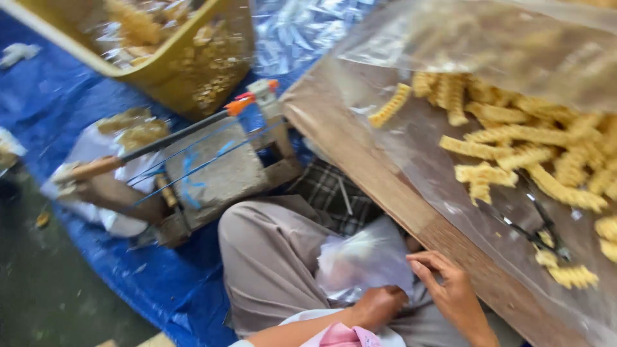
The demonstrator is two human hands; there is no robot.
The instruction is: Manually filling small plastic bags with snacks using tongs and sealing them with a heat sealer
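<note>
On your lap, both hands work a clear bag.

Your left hand [379, 305] is curled shut on the bag [363, 260] from below; your right hand [453, 292] rests at its right edge, fingers loosely bent, pinching it. To the right, a wooden board [379, 177] under plastic sheet carries ridged yellow snacks [514, 157]. Far left, on a blue tarp [51, 96], stand a yellow basket [193, 71] and a sealer [205, 164].

Loose grey-beige trousers [270, 270] are worn, a pink-and-white sleeve [340, 335] is seen at the left forearm; both hands are bare.
</note>
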